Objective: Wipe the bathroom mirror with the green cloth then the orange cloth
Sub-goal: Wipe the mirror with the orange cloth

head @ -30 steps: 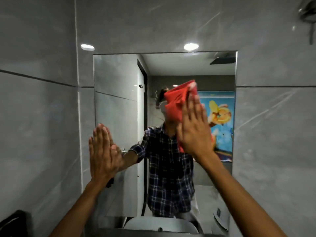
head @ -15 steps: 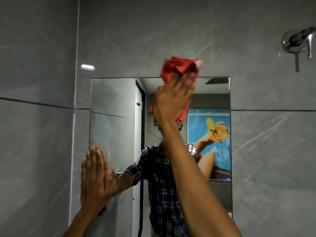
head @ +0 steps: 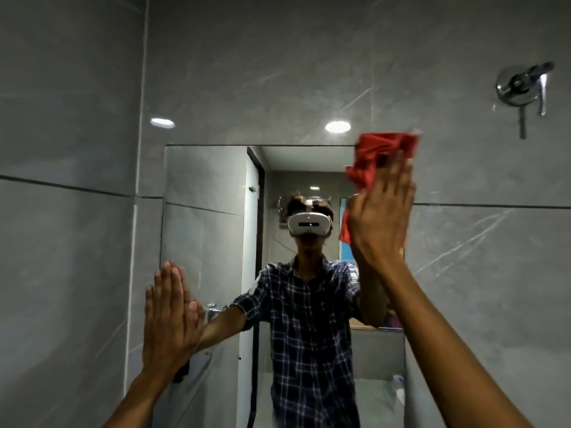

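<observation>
The rectangular bathroom mirror (head: pixel 210 242) is set in the grey tiled wall ahead. My right hand (head: pixel 381 217) presses a crumpled orange-red cloth (head: pixel 377 156) flat against the mirror's top right corner; the cloth sticks out above and left of my fingers. My left hand (head: pixel 170 316) lies flat, fingers together, on the mirror's lower left edge and holds nothing. The mirror reflects a person in a checked shirt wearing a white headset. No green cloth is in view.
A chrome wall tap (head: pixel 522 88) juts out of the wall at the upper right, above and right of the cloth. Grey tiles (head: pixel 61 242) surround the mirror on all sides. Two ceiling light reflections glint on the wall above the mirror.
My right hand has swept the cloth from the mirror's top centre to its top right corner. My left hand stays planted on the lower left edge.
</observation>
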Demonstrator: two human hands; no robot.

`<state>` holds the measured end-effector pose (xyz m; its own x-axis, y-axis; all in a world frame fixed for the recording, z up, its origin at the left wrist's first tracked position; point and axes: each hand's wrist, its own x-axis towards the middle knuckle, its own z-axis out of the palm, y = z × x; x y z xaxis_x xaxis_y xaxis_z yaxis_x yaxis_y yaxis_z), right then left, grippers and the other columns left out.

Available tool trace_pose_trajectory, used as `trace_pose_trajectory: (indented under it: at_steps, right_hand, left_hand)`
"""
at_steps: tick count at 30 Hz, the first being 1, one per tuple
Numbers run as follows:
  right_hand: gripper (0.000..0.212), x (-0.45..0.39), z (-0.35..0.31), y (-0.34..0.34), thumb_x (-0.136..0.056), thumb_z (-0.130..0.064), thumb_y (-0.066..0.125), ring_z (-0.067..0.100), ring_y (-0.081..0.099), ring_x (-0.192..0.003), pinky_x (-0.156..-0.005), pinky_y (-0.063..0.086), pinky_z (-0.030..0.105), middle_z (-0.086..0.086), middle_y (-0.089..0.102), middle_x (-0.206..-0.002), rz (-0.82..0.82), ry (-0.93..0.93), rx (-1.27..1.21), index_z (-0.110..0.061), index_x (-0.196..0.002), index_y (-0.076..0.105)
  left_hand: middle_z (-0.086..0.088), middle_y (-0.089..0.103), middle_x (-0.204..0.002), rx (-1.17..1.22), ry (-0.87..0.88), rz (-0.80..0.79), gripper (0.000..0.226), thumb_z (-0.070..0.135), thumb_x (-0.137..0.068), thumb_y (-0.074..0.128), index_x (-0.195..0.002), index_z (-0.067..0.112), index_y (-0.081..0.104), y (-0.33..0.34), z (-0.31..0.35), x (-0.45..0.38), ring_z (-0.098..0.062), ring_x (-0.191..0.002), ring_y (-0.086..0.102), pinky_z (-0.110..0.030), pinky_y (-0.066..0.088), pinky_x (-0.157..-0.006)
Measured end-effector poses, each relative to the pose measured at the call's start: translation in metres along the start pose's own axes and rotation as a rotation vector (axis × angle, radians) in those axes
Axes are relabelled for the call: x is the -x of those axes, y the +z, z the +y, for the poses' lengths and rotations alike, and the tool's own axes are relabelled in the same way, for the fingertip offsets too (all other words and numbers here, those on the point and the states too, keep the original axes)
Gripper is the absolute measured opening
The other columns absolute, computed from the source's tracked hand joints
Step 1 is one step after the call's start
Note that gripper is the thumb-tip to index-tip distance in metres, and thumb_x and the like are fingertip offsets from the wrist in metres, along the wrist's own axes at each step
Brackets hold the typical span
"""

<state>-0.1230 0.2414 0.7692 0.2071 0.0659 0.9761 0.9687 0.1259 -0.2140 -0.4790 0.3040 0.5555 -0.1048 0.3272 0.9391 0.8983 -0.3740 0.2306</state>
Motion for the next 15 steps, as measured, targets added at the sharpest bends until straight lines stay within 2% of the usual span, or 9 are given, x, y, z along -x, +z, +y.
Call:
trace_pose_trajectory:
  at_steps: [3, 6, 8, 9, 11, 13, 15]
  right_hand:
    - [0.056, -0.006, -0.03, 0.009, -0.1, -0.029, 0.035, 0.041, 0.01, -0.16, -0.128, 0.016, 0.059, 0.023, 0.026, -0.167, 0.07, 0.31, 0.024, -0.008, -0.152, 0.034]
    - [0.053, -0.002, -0.087, 0.024, -0.099, -0.026, 0.038, 0.047, 0.022, -0.156, -0.127, 0.021, 0.06, 0.029, 0.037, -0.16, 0.126, 0.419, -0.002, -0.003, -0.147, 0.039]
    - [0.055, 0.008, -0.137, 0.039, -0.095, -0.023, 0.044, 0.047, 0.026, -0.154, -0.125, 0.024, 0.06, 0.031, 0.037, -0.159, 0.18, 0.341, -0.041, -0.003, -0.146, 0.039]
    - [0.059, 0.014, -0.163, 0.046, -0.094, -0.023, 0.043, 0.046, 0.022, -0.156, -0.126, 0.022, 0.06, 0.031, 0.03, -0.163, 0.169, 0.295, -0.072, -0.004, -0.149, 0.037]
    - [0.068, 0.03, -0.215, 0.062, -0.097, -0.024, 0.038, 0.042, 0.007, -0.16, -0.128, 0.014, 0.058, 0.028, 0.01, -0.17, 0.091, 0.181, -0.167, -0.005, -0.161, 0.021]
    - [0.074, 0.049, -0.256, 0.078, -0.098, -0.02, 0.035, 0.039, -0.002, -0.161, -0.13, 0.01, 0.056, 0.024, -0.003, -0.172, 0.036, -0.016, -0.238, -0.003, -0.164, 0.004]
    - [0.075, 0.069, -0.28, 0.09, -0.099, -0.017, 0.034, 0.035, -0.007, -0.161, -0.131, 0.006, 0.054, 0.021, -0.008, -0.172, -0.068, -0.282, -0.26, -0.003, -0.164, -0.001]
  left_hand:
    - [-0.006, 0.002, -0.176, 0.047, -0.038, 0.05, 0.068, 0.036, -0.104, 0.02, -0.166, 0.014, 0.003, 0.0, 0.007, -0.001, -0.026, -0.163, 0.008, -0.053, 0.015, -0.129]
    - [-0.004, 0.002, -0.176, 0.065, -0.046, 0.074, 0.068, 0.031, -0.103, 0.025, -0.166, 0.013, 0.005, 0.002, 0.008, 0.0, -0.025, -0.163, 0.009, -0.048, 0.012, -0.13]
    - [-0.004, 0.001, -0.176, 0.042, -0.046, 0.083, 0.068, 0.031, -0.103, 0.025, -0.165, 0.012, 0.006, 0.003, 0.006, 0.0, -0.024, -0.163, 0.008, -0.045, 0.01, -0.131]
    - [-0.004, 0.001, -0.176, 0.03, -0.044, 0.078, 0.068, 0.031, -0.103, 0.025, -0.165, 0.012, 0.006, 0.004, 0.006, 0.001, -0.024, -0.163, 0.008, -0.044, 0.009, -0.132]
    - [-0.004, 0.002, -0.176, -0.009, -0.032, 0.071, 0.068, 0.031, -0.103, 0.025, -0.165, 0.011, 0.006, 0.008, 0.001, 0.003, -0.023, -0.163, 0.008, -0.043, 0.01, -0.132]
    - [-0.006, 0.007, -0.176, -0.047, -0.006, 0.084, 0.068, 0.03, -0.102, 0.028, -0.165, 0.01, 0.01, 0.012, -0.003, 0.003, -0.024, -0.163, 0.012, -0.044, 0.012, -0.132]
    - [-0.008, 0.013, -0.175, -0.063, -0.008, 0.098, 0.067, 0.03, -0.102, 0.031, -0.164, 0.008, 0.016, 0.015, -0.005, 0.002, -0.024, -0.162, 0.014, -0.044, 0.015, -0.132]
